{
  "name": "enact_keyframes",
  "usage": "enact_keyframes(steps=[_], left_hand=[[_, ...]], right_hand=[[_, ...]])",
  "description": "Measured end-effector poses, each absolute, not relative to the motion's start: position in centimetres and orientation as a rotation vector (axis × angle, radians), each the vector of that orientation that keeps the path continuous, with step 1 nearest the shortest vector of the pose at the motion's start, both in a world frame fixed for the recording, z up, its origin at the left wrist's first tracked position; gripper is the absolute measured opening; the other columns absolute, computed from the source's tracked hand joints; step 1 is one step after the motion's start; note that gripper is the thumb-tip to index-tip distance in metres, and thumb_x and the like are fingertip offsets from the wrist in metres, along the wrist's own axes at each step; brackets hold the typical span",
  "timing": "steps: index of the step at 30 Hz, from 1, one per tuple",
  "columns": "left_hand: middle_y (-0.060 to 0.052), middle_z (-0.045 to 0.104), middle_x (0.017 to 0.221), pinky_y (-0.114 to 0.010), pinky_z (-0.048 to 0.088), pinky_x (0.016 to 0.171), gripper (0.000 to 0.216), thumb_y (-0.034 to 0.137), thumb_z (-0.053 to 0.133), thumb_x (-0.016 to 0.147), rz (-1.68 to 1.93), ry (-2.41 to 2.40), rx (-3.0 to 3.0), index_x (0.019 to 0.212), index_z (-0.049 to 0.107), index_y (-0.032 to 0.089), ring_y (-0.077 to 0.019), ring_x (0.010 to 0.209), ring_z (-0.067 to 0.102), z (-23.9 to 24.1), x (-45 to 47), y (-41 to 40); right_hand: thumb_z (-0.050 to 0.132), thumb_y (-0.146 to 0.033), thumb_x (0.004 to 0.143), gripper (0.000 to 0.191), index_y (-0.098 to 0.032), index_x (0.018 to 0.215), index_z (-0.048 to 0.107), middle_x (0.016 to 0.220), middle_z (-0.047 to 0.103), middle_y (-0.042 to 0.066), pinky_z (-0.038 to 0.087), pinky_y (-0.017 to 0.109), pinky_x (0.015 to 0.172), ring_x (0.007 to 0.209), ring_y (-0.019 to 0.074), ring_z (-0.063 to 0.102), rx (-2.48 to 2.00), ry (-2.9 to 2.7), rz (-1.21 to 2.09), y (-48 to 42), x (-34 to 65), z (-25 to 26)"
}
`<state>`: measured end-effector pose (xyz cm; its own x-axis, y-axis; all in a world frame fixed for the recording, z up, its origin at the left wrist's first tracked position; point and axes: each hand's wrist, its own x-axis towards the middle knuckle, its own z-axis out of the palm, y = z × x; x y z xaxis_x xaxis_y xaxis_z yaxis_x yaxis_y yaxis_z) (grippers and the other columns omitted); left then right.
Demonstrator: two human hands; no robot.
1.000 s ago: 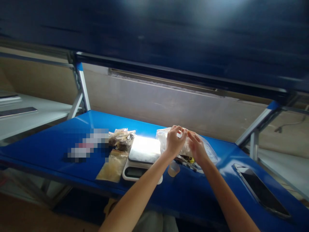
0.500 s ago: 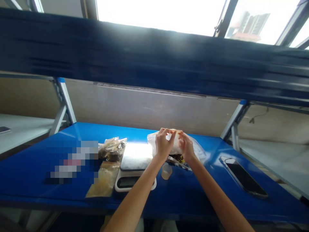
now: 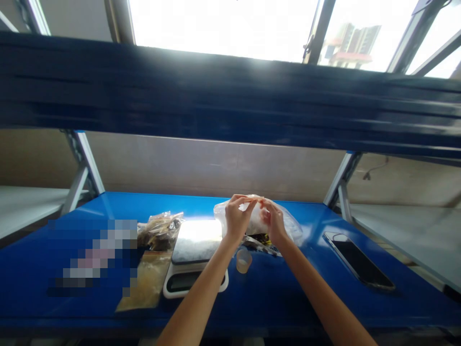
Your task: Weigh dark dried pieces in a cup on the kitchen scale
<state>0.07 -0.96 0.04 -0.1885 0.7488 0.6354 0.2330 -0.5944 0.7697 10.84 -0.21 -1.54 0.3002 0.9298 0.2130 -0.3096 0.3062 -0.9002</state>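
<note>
In the head view my left hand (image 3: 236,222) and my right hand (image 3: 275,222) are raised close together over the far middle of the blue table. Both hands pinch a thin tan strip (image 3: 255,198) stretched between their fingertips; its kind is too small and blurred to tell. Behind the hands lies a large whitish see-through plastic bag (image 3: 290,222). Under them is a dark packet with yellow and white print (image 3: 262,243), partly covered. Nearer me stands a small translucent cup (image 3: 244,262), touched by neither hand. My left forearm passes over a corner of the white kitchen scale (image 3: 196,250).
Left of the scale lie a zip bag of pale yellowish contents (image 3: 147,278) and several clear bags of brownish dried pieces (image 3: 160,230). A blurred-out patch (image 3: 97,257) is farther left. A phone (image 3: 360,262) lies at right. A dark blue shelf beam (image 3: 230,96) crosses above.
The camera view has shifted, so the table items appear slightly lower and farther left. My hands keep their pinch, with fingertips slightly closer together.
</note>
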Motion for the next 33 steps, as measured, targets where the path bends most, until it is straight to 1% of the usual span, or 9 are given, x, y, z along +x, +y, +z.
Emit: enact_keyframes(steps=[3, 8, 10, 14, 17, 21, 24, 28, 33], left_hand=[[-0.003, 0.066, 0.08, -0.026, 0.046, 0.07, 0.012, 0.029, 0.065, 0.078, 1.854, 1.115, 1.72, 0.073, 0.071, 0.021, -0.015, 0.08, 0.062, 0.07, 0.14, -0.98], [-0.002, 0.063, 0.077, -0.025, 0.045, 0.066, 0.013, 0.024, 0.062, 0.079, 1.873, 1.116, 1.724, 0.067, 0.065, 0.019, -0.0143, 0.078, 0.06, 0.08, 0.22, -0.99], [-0.002, 0.063, 0.077, -0.025, 0.045, 0.068, 0.014, 0.023, 0.061, 0.078, 1.881, 1.124, 1.728, 0.065, 0.063, 0.019, -0.0145, 0.079, 0.06, 0.1, 0.21, -1.02], [-0.002, 0.062, 0.075, -0.024, 0.044, 0.065, 0.015, 0.021, 0.061, 0.076, 1.836, 1.114, 1.726, 0.062, 0.06, 0.018, -0.0141, 0.076, 0.06, 0.16, 0.34, -1.16], [0.0, 0.061, 0.069, -0.023, 0.043, 0.062, 0.016, 0.021, 0.062, 0.074, 1.809, 1.114, 1.724, 0.059, 0.059, 0.018, -0.0126, 0.069, 0.058, 0.25, 0.56, -1.37], [-0.001, 0.065, 0.073, -0.023, 0.043, 0.062, 0.012, 0.029, 0.063, 0.077, 1.782, 1.096, 1.708, 0.072, 0.069, 0.019, -0.0127, 0.069, 0.06, 0.47, 0.57, -1.62], [-0.003, 0.069, 0.081, -0.024, 0.045, 0.064, 0.016, 0.034, 0.064, 0.078, 1.746, 1.057, 1.691, 0.083, 0.073, 0.022, -0.0138, 0.073, 0.062, 0.59, 0.39, -1.65], [-0.003, 0.069, 0.08, -0.024, 0.046, 0.065, 0.013, 0.031, 0.064, 0.079, 1.751, 1.086, 1.683, 0.079, 0.073, 0.021, -0.0137, 0.072, 0.063, 0.62, 0.3, -1.55], [-0.004, 0.066, 0.081, -0.023, 0.046, 0.063, 0.01, 0.023, 0.064, 0.078, 1.787, 1.125, 1.666, 0.076, 0.071, 0.017, -0.0132, 0.075, 0.062, 0.67, 0.28, -1.34]], right_hand=[[0.07, -0.043, 0.059, 0.025, -0.021, 0.068, 0.065, 0.053, 0.048, -0.006, 0.021, 0.022, 0.04, 0.042, 0.0062, 0.034, -0.863, -0.912, 0.941, -0.34, 10.73, -1.39], [0.072, -0.046, 0.058, 0.029, -0.022, 0.073, 0.066, 0.055, 0.051, -0.005, 0.024, 0.022, 0.04, 0.046, 0.0079, 0.04, -0.902, -0.916, 0.951, -0.4, 10.53, -1.49], [0.073, -0.043, 0.059, 0.025, -0.022, 0.073, 0.067, 0.057, 0.053, -0.004, 0.028, 0.022, 0.042, 0.048, 0.0088, 0.043, -0.897, -0.911, 0.977, -0.31, 10.65, -1.59], [0.071, -0.032, 0.059, 0.014, -0.022, 0.068, 0.067, 0.071, 0.062, -0.001, 0.04, 0.024, 0.05, 0.06, 0.0119, 0.051, -0.832, -0.877, 1.017, 0.0, 11.06, -1.67], [0.069, -0.031, 0.06, 0.011, -0.022, 0.063, 0.065, 0.072, 0.063, 0.0, 0.043, 0.025, 0.055, 0.063, 0.0132, 0.053, -0.795, -0.874, 1.04, 0.04, 11.09, -1.65], [0.07, -0.039, 0.06, 0.02, -0.023, 0.07, 0.065, 0.067, 0.06, -0.002, 0.038, 0.024, 0.049, 0.055, 0.0113, 0.049, -0.814, -0.835, 1.051, -0.3, 10.93, -1.54], [0.073, -0.045, 0.058, 0.027, -0.022, 0.068, 0.063, 0.061, 0.055, -0.004, 0.031, 0.023, 0.043, 0.048, 0.0083, 0.042, -0.862, -0.822, 1.038, -0.54, 11.1, -1.32], [0.075, -0.049, 0.057, 0.034, -0.02, 0.064, 0.06, 0.05, 0.046, -0.006, 0.025, 0.022, 0.041, 0.043, 0.0066, 0.036, -0.87, -0.921, 1.017, -0.59, 11.33, -1.24], [0.074, -0.051, 0.062, 0.035, -0.02, 0.077, 0.065, 0.051, 0.046, -0.007, 0.022, 0.021, 0.041, 0.043, 0.0057, 0.034, -0.833, -1.05, 1.068, -0.56, 11.27, -1.52]])
